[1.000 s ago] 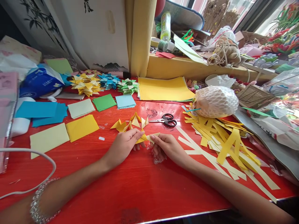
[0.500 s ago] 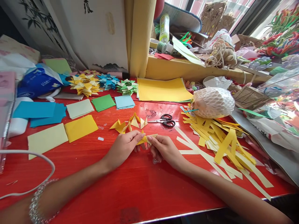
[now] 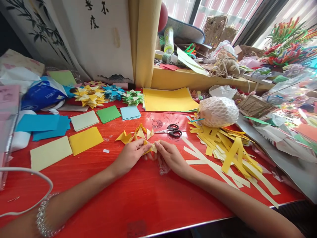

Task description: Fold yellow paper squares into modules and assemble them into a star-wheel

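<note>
Between my two hands is a small folded yellow paper piece [image 3: 154, 147], mostly covered by the fingers. My left hand [image 3: 135, 153] pinches its left side between thumb and fingers. On the other side, my right hand [image 3: 169, 155] grips the pale end with thumb and forefinger. Just beyond the hands lie several folded yellow paper units [image 3: 133, 134], pointed and partly joined in a row. Black-handled scissors [image 3: 173, 130] rest to their right, blades toward the units.
Paper stacks in blue [image 3: 38, 123], yellow [image 3: 86, 140] and green [image 3: 108, 114] lie left. Folded paper stars [image 3: 90, 95] stand behind, beside large yellow sheets [image 3: 168, 99]. Yellow paper strips [image 3: 223, 148] spread right, near a net-wrapped round object [image 3: 219, 111]. A white cable [image 3: 48, 180] curves at lower left.
The paper's pale tip, which stuck out flat between the hands, now looks folded over and smaller. My hands are slightly closer together. The camera view has shifted a little.
</note>
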Demonstrator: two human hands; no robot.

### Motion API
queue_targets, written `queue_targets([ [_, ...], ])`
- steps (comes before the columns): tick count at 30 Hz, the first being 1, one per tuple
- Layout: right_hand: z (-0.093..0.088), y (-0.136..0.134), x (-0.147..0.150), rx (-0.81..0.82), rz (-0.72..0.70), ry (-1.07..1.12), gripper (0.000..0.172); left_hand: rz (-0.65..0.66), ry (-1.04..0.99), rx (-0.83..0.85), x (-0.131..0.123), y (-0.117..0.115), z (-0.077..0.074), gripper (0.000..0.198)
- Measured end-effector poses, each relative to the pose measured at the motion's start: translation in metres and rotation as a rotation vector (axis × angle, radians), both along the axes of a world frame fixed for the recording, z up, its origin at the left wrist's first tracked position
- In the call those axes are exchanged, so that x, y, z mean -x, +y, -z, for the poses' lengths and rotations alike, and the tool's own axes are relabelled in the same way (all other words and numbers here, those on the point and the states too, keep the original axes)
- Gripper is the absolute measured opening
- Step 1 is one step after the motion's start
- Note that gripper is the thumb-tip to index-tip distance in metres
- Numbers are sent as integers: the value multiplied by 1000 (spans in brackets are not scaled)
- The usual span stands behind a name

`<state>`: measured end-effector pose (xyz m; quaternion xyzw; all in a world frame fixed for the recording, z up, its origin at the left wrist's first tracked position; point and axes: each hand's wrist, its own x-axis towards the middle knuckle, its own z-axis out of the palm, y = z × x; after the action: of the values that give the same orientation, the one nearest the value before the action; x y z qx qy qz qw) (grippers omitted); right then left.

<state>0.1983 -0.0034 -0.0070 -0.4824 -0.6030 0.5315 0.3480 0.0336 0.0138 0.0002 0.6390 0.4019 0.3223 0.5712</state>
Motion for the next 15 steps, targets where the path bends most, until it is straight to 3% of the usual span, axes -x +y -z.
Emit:
queue_targets([
  [2, 2, 9, -4, -123, 114, 11, 27, -79, -28, 8, 0, 1, 0, 26],
  [4, 4, 19, -7, -191, 174, -12, 32, -145, -62, 20, 0, 3, 1, 26],
  [9, 13, 43, -5, -287, 140, -188, 41, -149, -199, 70, 0, 4, 3, 23],
  [13, 15, 58, 2, -375, 168, -239, 21, -201, -267, 120, 0, 4, 1, 23],
  [15, 14, 60, 2, -400, 201, -233, 19, -222, -266, 123, 0, 3, 0, 26],
])
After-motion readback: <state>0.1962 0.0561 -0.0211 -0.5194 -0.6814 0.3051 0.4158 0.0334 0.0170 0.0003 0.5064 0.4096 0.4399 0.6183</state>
